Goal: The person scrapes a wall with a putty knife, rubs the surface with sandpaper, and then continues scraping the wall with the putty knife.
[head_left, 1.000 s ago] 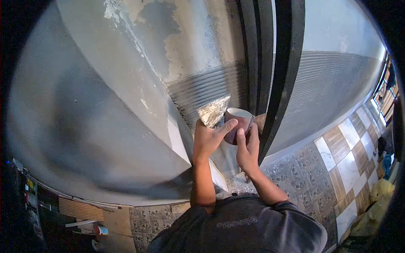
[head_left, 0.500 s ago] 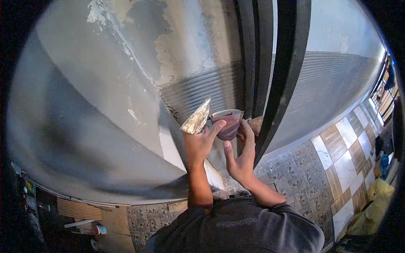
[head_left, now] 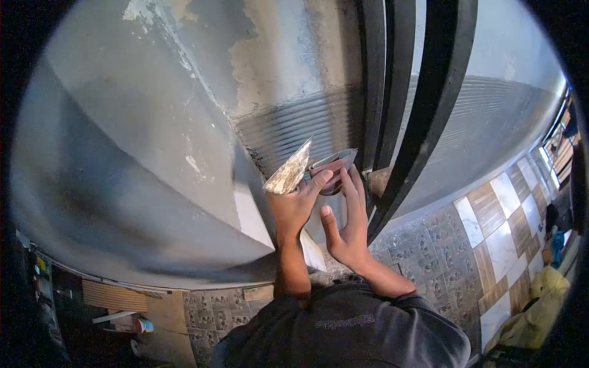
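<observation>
My left hand (head_left: 296, 208) is closed on a curled sheet of reddish-brown sandpaper (head_left: 333, 168), its thumb pressing the near side. A flat, pointed piece crusted with whitish, flaking material (head_left: 289, 173) sticks up from the same hand, on the left; its lower part is hidden, so its kind cannot be told. My right hand (head_left: 350, 230) lies against the right side of the sandpaper with long, straight fingers. Its thumb stands apart and touches nothing. The sandpaper is bent into a loop, its grey back showing on the inside.
Ahead rises a grey plastered wall (head_left: 153, 141) with patchy filler and a ribbed band (head_left: 288, 126). Dark vertical bars (head_left: 429, 104) stand close to my right hand. Patterned tiles (head_left: 429, 264) cover the floor. A yellowish cloth or sack (head_left: 540, 300) lies at right, a small bucket (head_left: 145, 325) at lower left.
The sandpaper has been pressed into a flatter, narrower loop. My right fingers have straightened and moved up onto its side. The view has shifted slightly.
</observation>
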Tool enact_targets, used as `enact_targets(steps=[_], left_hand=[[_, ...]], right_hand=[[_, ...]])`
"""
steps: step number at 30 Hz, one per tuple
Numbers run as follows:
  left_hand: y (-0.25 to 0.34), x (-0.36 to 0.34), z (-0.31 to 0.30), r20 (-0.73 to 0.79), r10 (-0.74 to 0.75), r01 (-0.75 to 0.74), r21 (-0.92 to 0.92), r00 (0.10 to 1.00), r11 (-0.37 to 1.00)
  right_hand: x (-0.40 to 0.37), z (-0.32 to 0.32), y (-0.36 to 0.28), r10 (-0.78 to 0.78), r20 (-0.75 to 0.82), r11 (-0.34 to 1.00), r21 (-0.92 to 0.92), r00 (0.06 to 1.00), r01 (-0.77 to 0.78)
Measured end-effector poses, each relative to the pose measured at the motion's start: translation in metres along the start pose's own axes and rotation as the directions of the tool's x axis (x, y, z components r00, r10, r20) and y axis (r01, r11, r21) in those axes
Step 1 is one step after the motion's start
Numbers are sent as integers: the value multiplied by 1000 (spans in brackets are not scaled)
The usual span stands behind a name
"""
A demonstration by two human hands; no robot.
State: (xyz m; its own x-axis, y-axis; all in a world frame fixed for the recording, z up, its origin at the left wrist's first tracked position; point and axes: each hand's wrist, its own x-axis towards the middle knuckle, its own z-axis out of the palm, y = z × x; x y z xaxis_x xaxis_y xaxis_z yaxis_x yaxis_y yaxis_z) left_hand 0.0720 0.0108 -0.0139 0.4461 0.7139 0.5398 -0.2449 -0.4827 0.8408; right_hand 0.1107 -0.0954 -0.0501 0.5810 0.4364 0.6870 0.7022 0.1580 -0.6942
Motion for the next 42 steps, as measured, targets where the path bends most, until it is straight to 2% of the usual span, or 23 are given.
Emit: enact_targets(steps=[3,5,8,12,14,18,22,24,27,29,31,33,35,38,40,42], left_hand=[[0,-1,2,-12,-10,10,-36,1000,999],[9,1,1,-24,69,-65,137,997,988],[8,0,2,-49,16,-12,75,999,997],[13,1,1,-24,-2,2,25,1000,1000],[7,1,1,-29,61,-58,81,998,995],[10,0,0,-15,77,-75,120,997,990],[7,-3,-1,31,94,-94,-11,995,996],[4,-5,-3,53,88,-84,-72,995,994],[3,-7,-6,114,106,-106,-8,988,994],[8,-8,-6,166,20,-14,-32,986,999],[7,-7,-6,182,11,-7,-18,983,1000],[5,-5,-5,200,2,-2,-3,980,1000],[-2,-1,-4,170,208,-218,40,963,975],[-15,-2,-8,102,207,-214,71,973,974],[-11,-3,-7,79,226,-229,25,971,973],[-3,-5,-6,93,94,-101,72,991,992]], right_hand=[[1,-2,-2,37,-17,999,26,999,-37],[1,-3,2,16,20,994,-107,1000,-14],[1,1,2,42,-24,999,-30,999,-42],[0,6,9,33,-61,999,-35,998,-35],[-2,12,15,137,-189,970,226,972,-93],[-1,10,16,165,-178,977,168,970,-135],[3,7,20,156,-177,977,169,972,-126],[4,-1,25,259,59,888,379,964,-262],[-1,-5,30,316,60,842,442,947,-309],[-3,-10,32,320,62,851,420,945,-316],[-4,-12,30,328,62,858,398,943,-324],[-1,-14,24,329,34,834,458,944,-307],[0,-16,22,334,15,839,452,942,-304],[-1,-19,25,352,-6,831,462,936,-309],[-1,-20,28,363,-13,822,475,932,-314],[-4,-23,29,379,7,842,411,925,-349]])
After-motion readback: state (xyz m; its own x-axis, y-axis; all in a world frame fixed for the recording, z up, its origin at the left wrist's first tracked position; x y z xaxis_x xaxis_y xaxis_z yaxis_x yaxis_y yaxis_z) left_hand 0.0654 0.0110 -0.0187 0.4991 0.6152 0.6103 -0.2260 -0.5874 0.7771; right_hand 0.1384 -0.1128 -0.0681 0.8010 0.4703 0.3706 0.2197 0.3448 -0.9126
